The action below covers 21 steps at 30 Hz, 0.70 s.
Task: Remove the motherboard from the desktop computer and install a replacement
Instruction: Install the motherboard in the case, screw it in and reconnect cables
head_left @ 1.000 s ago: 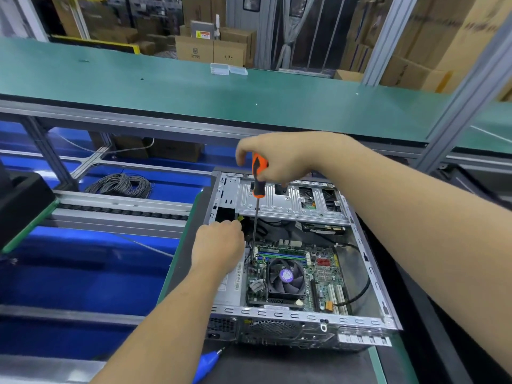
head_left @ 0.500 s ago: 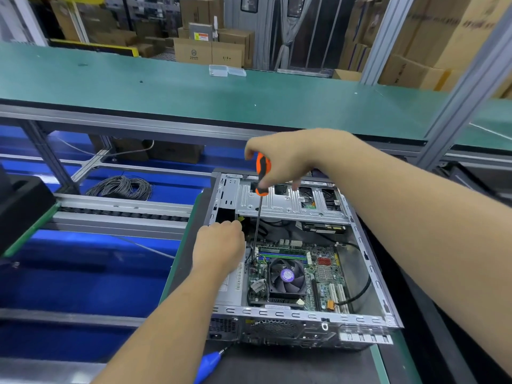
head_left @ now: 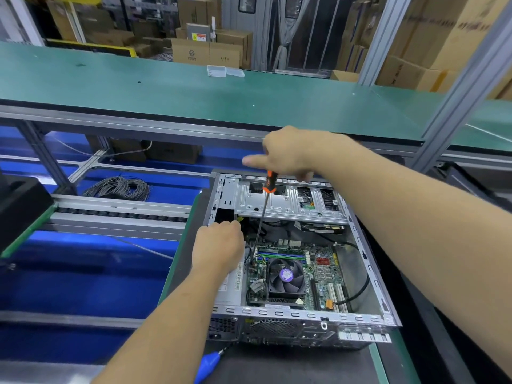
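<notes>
The big grey metal computer case (head_left: 368, 275) lies open, and the green motherboard with its black fan (head_left: 288, 275) is still inside, at about 5 o'clock from the left hand (head_left: 219, 245). The right hand (head_left: 288, 156) holds the top of the long orange-and-black screwdriver (head_left: 263, 212), one finger sticking out. The left hand rests curled on the case edge; I cannot tell if it pinches anything. The thin tip could slip off a screw and scratch the board.
</notes>
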Available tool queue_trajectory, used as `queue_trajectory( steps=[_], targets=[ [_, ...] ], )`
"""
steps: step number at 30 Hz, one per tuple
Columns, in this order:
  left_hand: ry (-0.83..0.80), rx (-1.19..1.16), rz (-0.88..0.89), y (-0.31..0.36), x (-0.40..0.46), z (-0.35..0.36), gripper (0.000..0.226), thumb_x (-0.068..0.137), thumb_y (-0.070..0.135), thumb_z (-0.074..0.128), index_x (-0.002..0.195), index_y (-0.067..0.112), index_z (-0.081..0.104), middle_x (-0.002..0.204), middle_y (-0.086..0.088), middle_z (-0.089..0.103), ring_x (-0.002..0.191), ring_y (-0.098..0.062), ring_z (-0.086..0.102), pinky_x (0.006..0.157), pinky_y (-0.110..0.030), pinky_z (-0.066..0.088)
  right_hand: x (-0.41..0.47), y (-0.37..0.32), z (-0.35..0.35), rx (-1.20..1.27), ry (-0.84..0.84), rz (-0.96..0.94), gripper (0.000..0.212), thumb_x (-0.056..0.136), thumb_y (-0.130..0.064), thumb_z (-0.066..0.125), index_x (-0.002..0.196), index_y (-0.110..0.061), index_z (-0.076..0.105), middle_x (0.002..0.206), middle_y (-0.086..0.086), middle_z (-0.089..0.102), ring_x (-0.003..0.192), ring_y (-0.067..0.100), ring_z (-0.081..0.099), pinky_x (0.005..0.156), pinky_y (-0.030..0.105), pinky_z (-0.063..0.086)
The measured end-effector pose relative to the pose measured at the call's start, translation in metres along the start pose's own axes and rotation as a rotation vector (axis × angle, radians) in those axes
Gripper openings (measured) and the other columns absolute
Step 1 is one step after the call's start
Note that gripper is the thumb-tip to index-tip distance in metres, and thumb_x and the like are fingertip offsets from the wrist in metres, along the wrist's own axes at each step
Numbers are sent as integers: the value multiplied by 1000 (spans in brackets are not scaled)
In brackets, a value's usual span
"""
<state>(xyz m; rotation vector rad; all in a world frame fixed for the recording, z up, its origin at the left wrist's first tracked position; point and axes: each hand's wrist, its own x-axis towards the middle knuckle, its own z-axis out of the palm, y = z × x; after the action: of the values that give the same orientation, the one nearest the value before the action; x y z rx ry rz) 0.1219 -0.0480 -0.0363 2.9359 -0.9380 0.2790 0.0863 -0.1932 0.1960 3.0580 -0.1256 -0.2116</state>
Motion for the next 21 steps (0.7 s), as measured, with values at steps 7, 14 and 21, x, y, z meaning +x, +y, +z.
queue_trajectory(
  steps=[7,14,21],
  targets=[
    [2,-13,0,0,1,0,29,89,12,45,67,22,28,61,6,36,51,-17,30,50,-33,15,2,1,1,5,-31,-31,37,96,-49,54,89,-13,57,81,4,60,49,23,65,56,34,52],
    [7,-11,-14,0,1,0,29,88,11,46,67,21,29,60,5,36,49,-17,32,50,-32,15,0,2,0,57,-62,-3,46,95,-55,53,96,-10,57,85,6,63,45,20,65,60,34,53],
    [7,-7,-17,1,1,-1,31,88,9,45,66,22,26,61,5,38,50,-17,31,50,-32,13,-1,5,5,94,-29,-31,44,96,-54,53,97,-11,57,85,3,61,62,24,69,63,33,48]
  ],
)
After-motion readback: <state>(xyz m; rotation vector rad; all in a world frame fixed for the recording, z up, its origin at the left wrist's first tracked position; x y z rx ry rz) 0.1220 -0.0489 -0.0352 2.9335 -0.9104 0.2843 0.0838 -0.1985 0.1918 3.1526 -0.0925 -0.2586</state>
